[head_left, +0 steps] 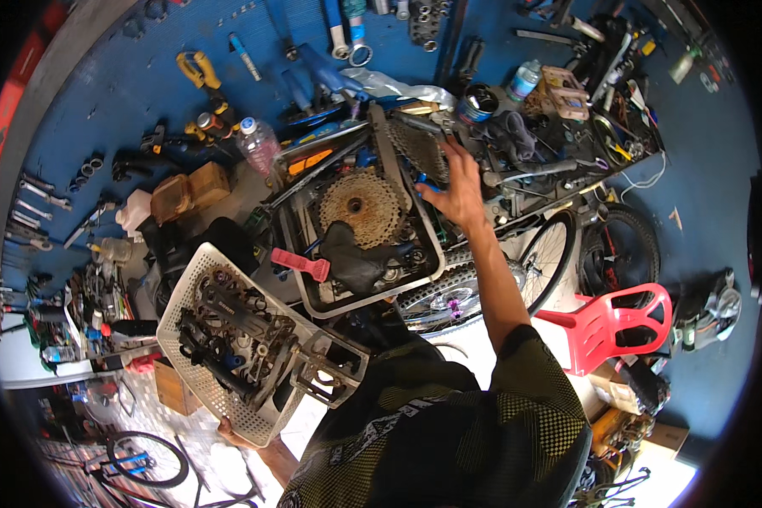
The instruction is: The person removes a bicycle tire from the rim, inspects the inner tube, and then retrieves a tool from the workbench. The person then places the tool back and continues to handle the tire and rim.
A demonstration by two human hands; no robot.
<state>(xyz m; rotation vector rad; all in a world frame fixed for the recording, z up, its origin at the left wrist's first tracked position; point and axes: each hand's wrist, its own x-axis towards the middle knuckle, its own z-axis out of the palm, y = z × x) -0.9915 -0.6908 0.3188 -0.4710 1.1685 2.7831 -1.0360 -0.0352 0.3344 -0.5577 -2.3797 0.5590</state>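
Note:
My left hand (239, 433) is closed on the lower edge of a cream perforated plastic basket (178, 343). Greasy bicycle parts fill the basket, with a metal pedal cage (326, 372) lying on top at its right side. My right hand (457, 188) reaches over the right edge of a metal tray (436, 262), fingers spread and holding nothing visible. Just left of its fingertips lies a dark, ridged metal part (416, 151); whether they touch it, I cannot tell. In the tray sit a rusty bicycle cassette (360, 210), a black rubbery piece (356, 261) and a pink-handled tool (300, 263).
Wrenches (337, 38) and pliers (196, 69) hang on the blue wall. A clear plastic bottle (256, 146) and small cardboard boxes (209, 181) crowd the bench. Bicycle wheels (553, 262) stand at the right beside a red plastic chair (614, 328).

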